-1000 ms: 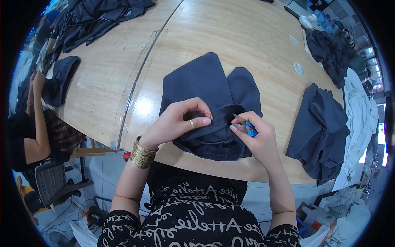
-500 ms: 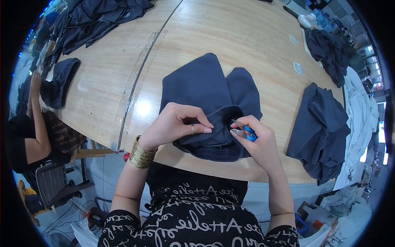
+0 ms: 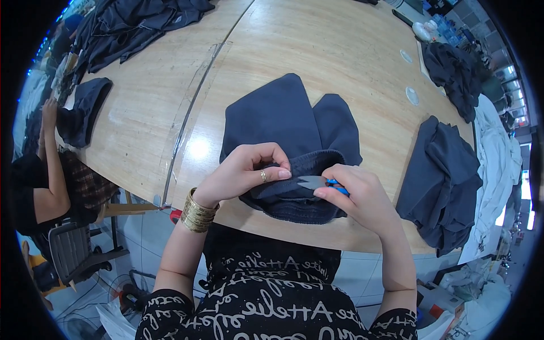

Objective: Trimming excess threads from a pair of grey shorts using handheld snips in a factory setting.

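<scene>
A dark navy garment lies on the table in front of me, its ribbed waistband bunched toward the near edge. My left hand pinches a fold of that waistband between thumb and fingertips. Held in my right hand is a pair of small thread snips with blue grips. Their metal blades point left over the garment's opening, a little way from my left fingertips. Whether a loose thread is between the blades is too small to tell.
A folded dark garment lies to the right, beside white cloth. Other dark garments are piled at the far left. A seated co-worker's arm reaches to a dark piece. A seam crosses the wooden table.
The snips have come left and out over the garment, and their blades now lie flatter and closer together. My right hand has shifted slightly with them; my left hand keeps its pinch.
</scene>
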The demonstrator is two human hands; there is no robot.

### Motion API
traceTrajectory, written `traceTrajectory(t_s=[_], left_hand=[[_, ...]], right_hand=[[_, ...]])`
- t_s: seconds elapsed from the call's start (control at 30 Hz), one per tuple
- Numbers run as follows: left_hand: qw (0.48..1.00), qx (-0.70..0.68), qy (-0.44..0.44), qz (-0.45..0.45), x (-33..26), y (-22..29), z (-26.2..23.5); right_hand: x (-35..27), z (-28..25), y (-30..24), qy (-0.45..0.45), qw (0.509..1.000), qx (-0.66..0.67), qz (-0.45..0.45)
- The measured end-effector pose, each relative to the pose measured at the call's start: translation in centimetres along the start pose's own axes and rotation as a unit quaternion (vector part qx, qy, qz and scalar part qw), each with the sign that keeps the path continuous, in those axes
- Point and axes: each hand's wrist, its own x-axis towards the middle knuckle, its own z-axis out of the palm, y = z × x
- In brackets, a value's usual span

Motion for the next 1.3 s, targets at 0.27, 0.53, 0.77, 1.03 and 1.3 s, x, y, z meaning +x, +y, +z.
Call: traceTrajectory(t_s=[0.27,0.53,0.77,1.03,1.3], left_hand=[[0.999,-0.041,-0.011,0.007,0.1,0.0,0.1],[0.999,-0.046,-0.022,0.002,0.3,-0.1,0.1],[0.998,-0.053,-0.034,0.002,0.4,-0.1,0.1],[0.998,-0.059,-0.020,-0.012,0.3,-0.2,-0.1],[0.997,-0.069,-0.027,0.006,0.3,-0.1,0.0]], right_hand=[[1.4,0.1,0.2,-0.002,0.991,-0.109,-0.073],[1.9,0.1,0.1,0.001,0.983,-0.142,-0.119],[2.2,-0.3,-0.1,-0.011,0.974,-0.173,-0.148],[1.6,-0.6,0.8,0.001,0.987,-0.115,-0.109],[0.6,0.3,-0.1,0.033,0.999,-0.002,0.002]])
